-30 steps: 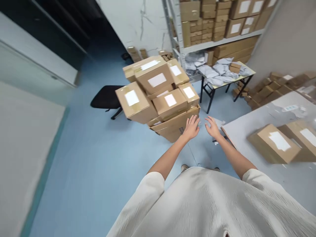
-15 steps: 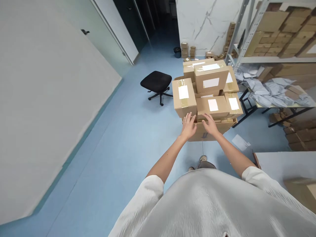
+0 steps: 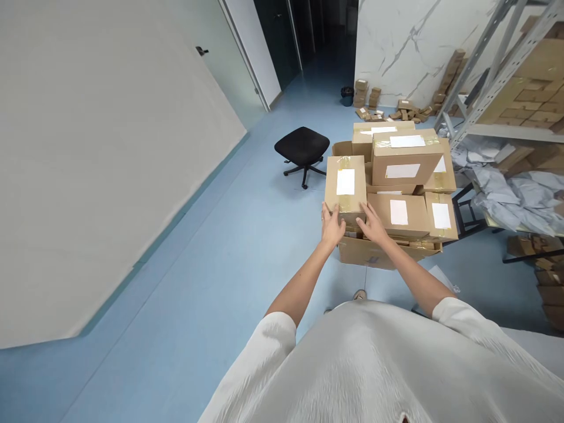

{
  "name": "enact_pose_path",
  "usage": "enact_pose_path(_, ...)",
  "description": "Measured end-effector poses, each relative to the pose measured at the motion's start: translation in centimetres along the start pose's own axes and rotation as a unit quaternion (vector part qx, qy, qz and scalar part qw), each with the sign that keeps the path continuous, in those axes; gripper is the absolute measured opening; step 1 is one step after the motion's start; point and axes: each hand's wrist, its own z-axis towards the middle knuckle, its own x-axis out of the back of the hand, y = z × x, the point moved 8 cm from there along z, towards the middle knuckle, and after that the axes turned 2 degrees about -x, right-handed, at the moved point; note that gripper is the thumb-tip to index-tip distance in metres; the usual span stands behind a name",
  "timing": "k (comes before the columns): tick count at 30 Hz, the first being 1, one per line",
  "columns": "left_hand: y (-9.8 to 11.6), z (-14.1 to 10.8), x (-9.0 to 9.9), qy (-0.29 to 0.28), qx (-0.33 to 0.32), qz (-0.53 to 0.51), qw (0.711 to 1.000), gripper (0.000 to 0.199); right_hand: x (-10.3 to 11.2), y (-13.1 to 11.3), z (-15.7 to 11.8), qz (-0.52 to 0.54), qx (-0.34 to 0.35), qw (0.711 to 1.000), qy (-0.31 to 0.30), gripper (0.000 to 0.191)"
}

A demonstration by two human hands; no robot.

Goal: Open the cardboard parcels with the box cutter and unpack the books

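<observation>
A taped cardboard box (image 3: 346,183) with a white label sits at the near left of a pile of boxes. My left hand (image 3: 333,227) is on its near left corner, fingers along the side and thumb on the front face. On its near right corner rests my right hand (image 3: 372,225), fingers against the right side. Right of it lies another labelled box (image 3: 414,212), and a larger box (image 3: 408,166) stands higher behind. Below them shows the front wall of a big open carton (image 3: 383,257) that holds the pile. The box's underside is hidden.
A black wheeled stool (image 3: 302,147) stands left of the pile. At the right are a metal shelf (image 3: 506,76) with cartons and grey plastic parcels (image 3: 506,188) on a table. Small boxes (image 3: 404,110) lie by the marble-patterned wall. A white-covered surface (image 3: 110,147) fills the left.
My hands have moved from the pile's front edge onto the near left box, one at each side. The view has turned left, so the pile appears farther right and closer.
</observation>
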Motion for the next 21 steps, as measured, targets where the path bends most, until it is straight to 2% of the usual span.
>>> enact_pose_path(4,0.2,0.3,0.4,0.01,-0.011,-0.004,1.0,0.073,-0.6,-1.1,0.5,0.007,-0.005,1.0,0.019,0.08)
enact_pose_path(9,0.6,-0.3,2.8,0.017,-0.062,0.016,0.998,0.066,-1.6,-3.4,-0.7,0.017,-0.015,0.999,0.039,0.082)
enact_pose_path(16,0.5,-4.2,6.4,0.013,-0.131,0.004,0.991,0.069,-2.7,-8.2,-5.6,-0.004,-0.033,0.996,0.088,0.082)
enact_pose_path(21,2.3,-7.4,8.3,0.005,-0.191,-0.019,0.981,0.075,-2.0,-10.9,-9.6,-0.013,-0.059,0.988,0.142,0.084)
